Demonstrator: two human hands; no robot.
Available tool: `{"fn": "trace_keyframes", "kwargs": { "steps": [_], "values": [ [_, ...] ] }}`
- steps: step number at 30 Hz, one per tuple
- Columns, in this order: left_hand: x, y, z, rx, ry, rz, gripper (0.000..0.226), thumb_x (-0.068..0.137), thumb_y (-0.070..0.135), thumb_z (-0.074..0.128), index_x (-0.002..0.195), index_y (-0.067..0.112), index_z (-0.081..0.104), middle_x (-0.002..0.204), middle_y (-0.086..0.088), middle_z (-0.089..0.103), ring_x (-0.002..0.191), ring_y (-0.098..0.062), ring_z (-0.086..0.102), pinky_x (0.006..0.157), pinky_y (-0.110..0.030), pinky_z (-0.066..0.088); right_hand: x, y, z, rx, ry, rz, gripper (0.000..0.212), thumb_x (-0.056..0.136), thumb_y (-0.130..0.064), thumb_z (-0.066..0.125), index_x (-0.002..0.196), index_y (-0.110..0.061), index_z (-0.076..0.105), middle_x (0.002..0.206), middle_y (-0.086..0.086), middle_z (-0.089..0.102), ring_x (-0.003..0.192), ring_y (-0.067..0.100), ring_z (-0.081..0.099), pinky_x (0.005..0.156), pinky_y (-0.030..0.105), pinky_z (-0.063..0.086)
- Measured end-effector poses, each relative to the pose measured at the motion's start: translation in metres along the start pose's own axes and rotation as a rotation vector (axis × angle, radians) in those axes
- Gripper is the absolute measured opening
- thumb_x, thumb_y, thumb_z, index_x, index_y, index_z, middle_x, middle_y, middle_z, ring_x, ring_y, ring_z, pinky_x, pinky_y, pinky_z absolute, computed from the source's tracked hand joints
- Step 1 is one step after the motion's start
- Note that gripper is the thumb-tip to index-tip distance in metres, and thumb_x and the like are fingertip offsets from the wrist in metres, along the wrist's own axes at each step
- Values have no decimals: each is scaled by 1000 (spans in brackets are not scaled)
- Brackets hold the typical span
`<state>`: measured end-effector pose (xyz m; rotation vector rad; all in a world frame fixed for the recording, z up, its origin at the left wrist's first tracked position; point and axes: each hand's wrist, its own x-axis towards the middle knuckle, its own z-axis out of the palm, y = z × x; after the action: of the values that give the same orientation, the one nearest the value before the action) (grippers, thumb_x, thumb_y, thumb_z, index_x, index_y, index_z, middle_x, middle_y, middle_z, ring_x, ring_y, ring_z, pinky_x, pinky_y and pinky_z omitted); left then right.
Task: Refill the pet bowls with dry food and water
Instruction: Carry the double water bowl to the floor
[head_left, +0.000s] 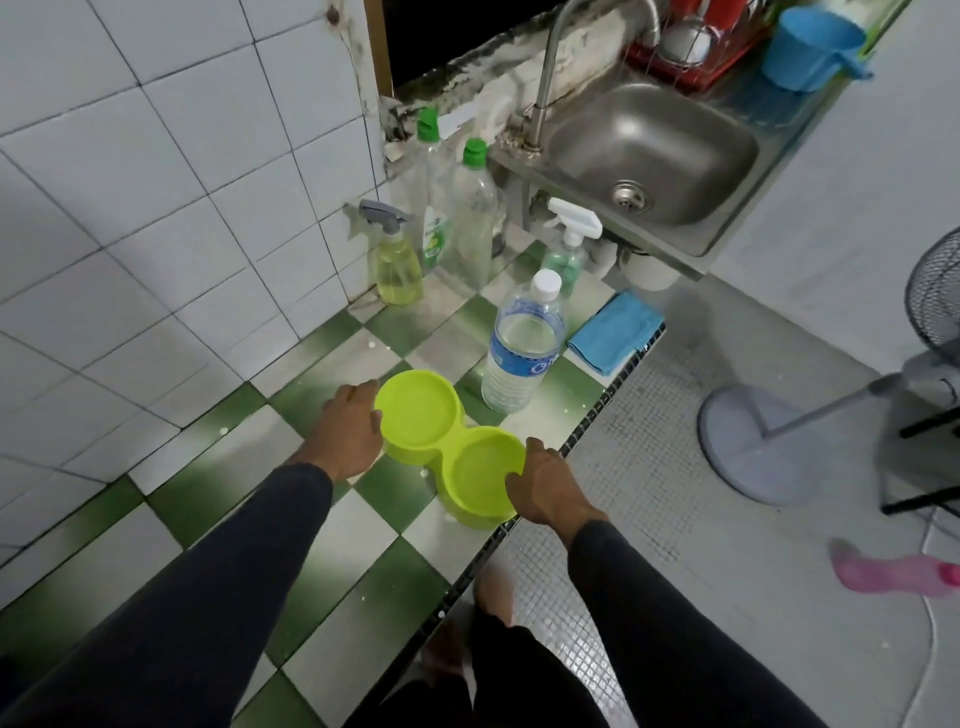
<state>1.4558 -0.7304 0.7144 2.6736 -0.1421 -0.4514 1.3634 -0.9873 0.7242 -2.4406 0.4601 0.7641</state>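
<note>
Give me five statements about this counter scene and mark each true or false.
1. Both wells of the green double pet bowl are empty. True.
2. The water bottle has its cap off. False: a white cap is on it.
3. The left hand and right hand each hold one end of the bowl. True.
4. The blue cloth lies in the sink. False: it lies on the counter by the bottle.
5. Dry food fills one well. False: no food shows.
</note>
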Motion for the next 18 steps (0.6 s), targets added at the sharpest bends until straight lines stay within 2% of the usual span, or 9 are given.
{"fn": "trace_keyframes", "kwargs": {
  "steps": [5,11,18],
  "values": [
    [21,-5,12,-51,-16,-87,51,105,11,48,154,8,37,146,-25,47,130,-46,49,109,-51,41,12,7,4,49,-35,31,60,98,-13,49,149,6,25,144,28,43,132,40,42,101,37,39],
    [42,-7,24,-134,-25,-180,49,105,12,48,154,8,39,146,-25,51,132,-45,50,108,-49,42,22,15,12,116,-80,77,52,99,-8,47,145,7,29,142,31,42,130,42,43,97,39,41],
    [55,-15,28,-165,-49,-208,41,105,8,45,146,11,50,136,-19,63,126,-42,56,104,-49,47,26,20,15,142,-78,84,52,96,-4,47,145,4,32,138,30,43,123,42,47,89,34,42]
  ]
}}
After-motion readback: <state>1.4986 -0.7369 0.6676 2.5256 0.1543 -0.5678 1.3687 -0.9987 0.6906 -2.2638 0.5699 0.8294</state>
